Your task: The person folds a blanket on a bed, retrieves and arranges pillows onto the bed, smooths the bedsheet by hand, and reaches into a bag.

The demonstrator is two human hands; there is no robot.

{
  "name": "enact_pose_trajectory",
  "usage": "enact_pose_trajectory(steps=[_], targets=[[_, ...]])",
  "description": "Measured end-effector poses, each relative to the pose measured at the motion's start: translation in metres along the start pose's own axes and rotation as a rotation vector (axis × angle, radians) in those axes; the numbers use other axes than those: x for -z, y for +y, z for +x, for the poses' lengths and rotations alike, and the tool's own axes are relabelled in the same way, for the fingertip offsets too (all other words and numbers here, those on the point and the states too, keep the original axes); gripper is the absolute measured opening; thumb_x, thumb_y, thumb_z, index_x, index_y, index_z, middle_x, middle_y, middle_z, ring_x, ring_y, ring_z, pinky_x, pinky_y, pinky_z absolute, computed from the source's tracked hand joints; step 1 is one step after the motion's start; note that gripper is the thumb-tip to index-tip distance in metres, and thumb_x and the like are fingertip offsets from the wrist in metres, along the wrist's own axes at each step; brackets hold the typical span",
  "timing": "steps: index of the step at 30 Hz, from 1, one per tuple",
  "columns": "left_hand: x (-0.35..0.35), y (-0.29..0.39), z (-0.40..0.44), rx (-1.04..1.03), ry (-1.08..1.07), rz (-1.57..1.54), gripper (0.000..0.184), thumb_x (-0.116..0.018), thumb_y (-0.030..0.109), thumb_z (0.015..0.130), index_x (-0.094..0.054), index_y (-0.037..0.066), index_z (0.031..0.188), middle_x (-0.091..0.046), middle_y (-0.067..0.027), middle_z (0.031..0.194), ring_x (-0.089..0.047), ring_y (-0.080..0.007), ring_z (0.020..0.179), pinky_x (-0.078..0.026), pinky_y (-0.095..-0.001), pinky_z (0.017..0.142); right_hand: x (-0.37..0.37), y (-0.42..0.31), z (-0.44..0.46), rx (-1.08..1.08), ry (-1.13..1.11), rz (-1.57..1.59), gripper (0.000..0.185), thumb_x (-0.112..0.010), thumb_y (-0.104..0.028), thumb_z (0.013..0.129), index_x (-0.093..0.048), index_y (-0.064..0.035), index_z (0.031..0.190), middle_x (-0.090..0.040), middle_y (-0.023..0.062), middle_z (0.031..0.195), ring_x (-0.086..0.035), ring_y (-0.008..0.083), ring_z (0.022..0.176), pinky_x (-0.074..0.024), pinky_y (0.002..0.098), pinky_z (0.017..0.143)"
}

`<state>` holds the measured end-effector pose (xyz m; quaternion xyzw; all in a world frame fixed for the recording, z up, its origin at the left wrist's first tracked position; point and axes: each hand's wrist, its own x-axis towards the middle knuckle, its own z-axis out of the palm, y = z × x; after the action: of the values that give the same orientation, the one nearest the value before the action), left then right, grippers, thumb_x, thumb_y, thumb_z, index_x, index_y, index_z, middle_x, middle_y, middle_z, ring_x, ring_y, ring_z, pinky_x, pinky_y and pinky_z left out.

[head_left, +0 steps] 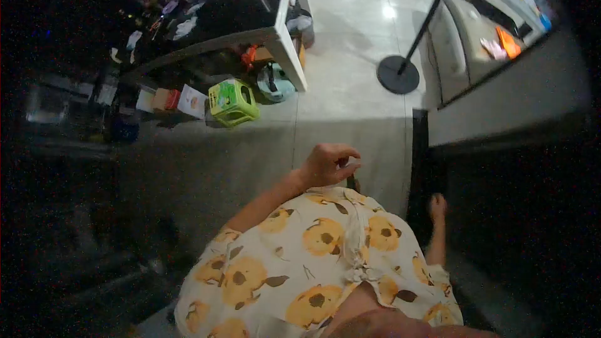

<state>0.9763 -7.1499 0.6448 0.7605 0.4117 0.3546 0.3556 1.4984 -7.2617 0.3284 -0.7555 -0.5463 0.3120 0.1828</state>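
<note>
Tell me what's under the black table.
Under the black table, a red-orange item and a brown piece show. The green stool, teal rounded item and boxes along its near side cover what lies behind them; deeper in, it is too dark to tell.

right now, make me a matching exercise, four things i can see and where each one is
Things
1. left hand
2. green stool
3. round black base
4. orange item

Places
A. on the pale seat
B. at the foot of a pole
C. near the flowered shirt
D. on the floor

Pairs: 1-C, 2-D, 3-B, 4-A
</note>
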Motion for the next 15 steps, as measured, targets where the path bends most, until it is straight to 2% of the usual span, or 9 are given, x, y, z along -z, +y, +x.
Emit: enact_pose_trajectory(steps=[1, 3, 6, 7, 9, 10, 11, 12, 15], targets=[[0.015, -0.006, 0.024, 0.06, 0.039, 0.03, 0.015, -0.07, 0.015, 0.076, -0.066, 0.005, 0.087, -0.059, -0.0077, 0.062, -0.054, -0.016, 0.049, -0.045, -0.0286, 0.049, 0.002, -0.107, 0.07, 0.298, 0.146, -0.149, 0.026, -0.052, -0.025, 0.091, -0.061, -0.0027, 0.101, -0.062, 0.0185, 0.081, -0.058, 0.0315, 0.071, -0.0468, 0.0377, 0.067], [0.056, -0.024, 0.076, 0.092, 0.131, 0.047, 0.015, -0.07, 0.015, 0.076, -0.066, 0.005, 0.087, -0.059, -0.0074, 0.062, -0.054, -0.0159, 0.048, -0.045, -0.0283, 0.049, 0.02, -0.294, 0.17, 0.463, 0.105, -0.045, 0.023, -0.051, -0.02, 0.092, -0.06, -0.0017, 0.102, -0.06, 0.0171, 0.078, -0.061, 0.0276, 0.073, -0.0473, 0.0386, 0.066], [0.05, -0.081, 0.07, 0.139, 0.225, 0.073, 0.014, -0.07, 0.014, 0.076, -0.066, 0.005, 0.086, -0.059, -0.0071, 0.061, -0.054, -0.0156, 0.048, -0.044, -0.028, 0.048, 0.009, -0.423, 0.218, 0.475, -0.191, 0.145, 0.022, -0.054, -0.016, 0.091, -0.059, 0.0005, 0.104, -0.063, 0.0157, 0.081, -0.062, 0.0295, 0.073, -0.049, 0.0386, 0.065], [0.064, -0.102, 0.087, 0.165, 0.226, 0.083, 0.013, -0.069, 0.013, 0.076, -0.066, 0.005, 0.086, -0.059, -0.0071, 0.061, -0.054, -0.0155, 0.048, -0.044, -0.0279, 0.048, 0.002, -0.456, 0.245, 0.542, -0.249, 0.162, 0.022, -0.055, -0.014, 0.089, -0.06, 0.0006, 0.104, -0.066, 0.0151, 0.083, -0.064, 0.0315, 0.075, -0.0506, 0.0385, 0.066], [0.091, -0.141, 0.132, 0.168, 0.232, 0.126, 0.013, -0.069, 0.013, 0.076, -0.066, 0.005, 0.085, -0.059, -0.007, 0.061, -0.054, -0.0154, 0.049, -0.044, -0.028, 0.048, -0.015, -0.491, 0.31, 0.914, -0.08, -0.073, 0.021, -0.054, -0.013, 0.09, -0.06, 0.0, 0.105, -0.065, 0.0148, 0.088, -0.063, 0.0228, 0.078, -0.0497, 0.0315, 0.07], [0.115, -0.157, 0.166, 0.139, 0.249, 0.186, 0.012, -0.069, 0.013, 0.076, -0.066, 0.005, 0.085, -0.059, -0.0069, 0.062, -0.054, -0.0153, 0.049, -0.044, -0.028, 0.048, -0.022, -0.5, 0.336, 0.965, -0.131, 0.005, 0.019, -0.058, -0.01, 0.085, -0.06, 0.0013, 0.101, -0.064, 0.0201, 0.082, -0.063, 0.034, 0.075, -0.0501, 0.0368, 0.068], [0.139, -0.168, 0.201, 0.16, 0.259, 0.05, 0.012, -0.069, 0.013, 0.077, -0.065, 0.005, 0.084, -0.059, -0.0066, 0.063, -0.054, -0.0154, 0.049, -0.044, -0.0282, 0.049, -0.026, -0.512, 0.36, 0.764, -0.288, 0.199, 0.017, -0.058, -0.01, 0.085, -0.061, 0.0002, 0.099, -0.063, 0.0237, 0.087, -0.061, 0.0397, 0.08, -0.0496, 0.0391, 0.071], [0.155, -0.185, 0.233, 0.126, 0.279, 0.062, 0.012, -0.069, 0.011, 0.077, -0.066, 0.004, 0.086, -0.059, -0.0052, 0.062, -0.053, -0.0127, 0.051, -0.044, -0.0264, 0.05, -0.018, -0.536, 0.368, 0.716, -0.246, 0.009, 0.017, -0.058, -0.01, 0.085, -0.061, -0.0016, 0.1, -0.063, 0.023, 0.088, -0.061, 0.0397, 0.08, -0.0494, 0.0399, 0.071], [0.204, -0.222, 0.318, 0.057, 0.282, 0.037, 0.011, -0.068, 0.008, 0.078, -0.065, 0.003, 0.088, -0.057, -0.0029, 0.061, -0.051, -0.0084, 0.052, -0.043, -0.0243, 0.05, -0.02, -0.556, 0.407, 0.557, -0.357, -0.008, 0.019, -0.056, -0.011, 0.087, -0.061, -0.0019, 0.102, -0.063, 0.0224, 0.085, -0.062, 0.038, 0.077, -0.0494, 0.0397, 0.068]])
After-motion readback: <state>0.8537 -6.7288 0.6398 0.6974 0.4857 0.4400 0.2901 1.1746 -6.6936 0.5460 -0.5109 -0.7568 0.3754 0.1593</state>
